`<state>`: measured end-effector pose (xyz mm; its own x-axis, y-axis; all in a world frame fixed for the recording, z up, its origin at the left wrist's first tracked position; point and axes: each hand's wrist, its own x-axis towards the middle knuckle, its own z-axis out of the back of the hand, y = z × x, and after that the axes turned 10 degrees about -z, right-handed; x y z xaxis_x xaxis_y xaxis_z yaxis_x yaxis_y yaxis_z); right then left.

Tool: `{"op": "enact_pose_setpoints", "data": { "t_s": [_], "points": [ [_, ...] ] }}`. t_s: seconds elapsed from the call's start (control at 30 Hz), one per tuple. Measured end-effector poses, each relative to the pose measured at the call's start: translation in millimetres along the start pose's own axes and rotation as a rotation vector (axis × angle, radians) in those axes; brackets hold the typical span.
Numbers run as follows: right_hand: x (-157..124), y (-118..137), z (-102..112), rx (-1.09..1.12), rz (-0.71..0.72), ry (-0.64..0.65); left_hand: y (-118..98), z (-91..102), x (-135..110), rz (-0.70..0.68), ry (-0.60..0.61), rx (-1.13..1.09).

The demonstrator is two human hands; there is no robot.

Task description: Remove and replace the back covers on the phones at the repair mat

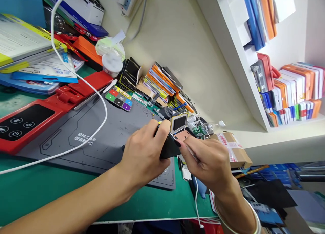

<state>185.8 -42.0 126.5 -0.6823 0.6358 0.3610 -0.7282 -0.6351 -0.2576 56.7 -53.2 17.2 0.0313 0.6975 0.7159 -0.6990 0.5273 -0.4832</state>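
My left hand [143, 144] is closed around a thin, dark, flat phone-like device [169, 148], held up and tilted above the grey work mat [106, 136]. Close against the device's right end is my right hand [207, 156], thumb and fingers pinched together. What these fingers grip is mostly hidden; only a slim greyish piece shows between them. Just behind the device lies a pinkish-copper flat part [182, 135]. Beyond that stands a small dark-screened unit [179, 122] with a light frame.
A white cable [103, 125] loops across the mat and a red device [30, 120] with touch buttons. Colourful boxes [158, 82] line the wall. A taped cardboard box [232, 149] stands at right, below a white shelf [236, 48]. The green table's front edge [157, 219] runs below.
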Motion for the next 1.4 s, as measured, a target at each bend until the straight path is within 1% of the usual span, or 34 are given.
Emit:
{"op": "enact_pose_setpoints", "data": {
  "t_s": [0.2, 0.4, 0.5, 0.6, 0.7, 0.77, 0.83, 0.9, 0.93, 1.0, 1.07, 1.13, 1.2, 1.27, 1.33, 1.4],
  "points": [
    [8, 1, -2, 0.04, -0.02, 0.008, -2, -1.2, 0, -0.022, -0.001, 0.018],
    [17, -1, -5, 0.124, -0.047, 0.064, -1, -4.3, 3, 0.019, -0.001, 0.013],
    [13, -9, -3, 0.154, -0.075, 0.082, 0, -4.2, 1, -0.012, -0.011, -0.017],
    [6, -15, -1, 0.186, -0.072, 0.077, 1, -3.5, -2, -0.036, -0.015, -0.055],
    [0, -16, 0, 0.316, -0.089, 0.065, 3, -2.6, -4, -0.023, -0.014, -0.069],
    [-3, -15, 2, 0.481, -0.176, 0.119, 4, -1.9, -4, -0.02, -0.016, -0.075],
    [-4, -14, 5, 0.622, -0.281, 0.244, 5, -1.4, -4, -0.019, -0.018, -0.081],
    [-6, -14, 8, 0.637, -0.319, 0.355, 5, -1.3, -3, -0.009, -0.011, -0.084],
    [-7, -14, 9, 0.602, -0.301, 0.369, 5, -1.5, -3, -0.003, -0.003, -0.088],
    [-10, -14, 9, 0.506, -0.233, 0.313, 4, -2.0, -4, 0.006, 0.011, -0.098],
    [-16, -12, 6, 0.45, -0.173, 0.209, 4, -2.5, -4, 0.009, 0.019, -0.105],
    [-23, -8, -2, 0.431, -0.161, 0.118, 4, -2.6, -4, 0.011, 0.017, -0.113],
    [-31, -2, -12, 0.453, -0.201, 0.029, 5, -2.3, -5, 0.014, 0.008, -0.119],
    [-38, 5, -22, 0.512, -0.261, -0.032, 5, -1.5, -5, 0.007, -0.006, -0.118],
    [-43, 10, -29, 0.585, -0.318, -0.043, 6, -0.8, -6, -0.013, -0.015, -0.113],
    [-45, 13, -33, 0.621, -0.366, -0.013, 6, -0.1, -6, -0.033, -0.012, -0.115]
  ]
}}
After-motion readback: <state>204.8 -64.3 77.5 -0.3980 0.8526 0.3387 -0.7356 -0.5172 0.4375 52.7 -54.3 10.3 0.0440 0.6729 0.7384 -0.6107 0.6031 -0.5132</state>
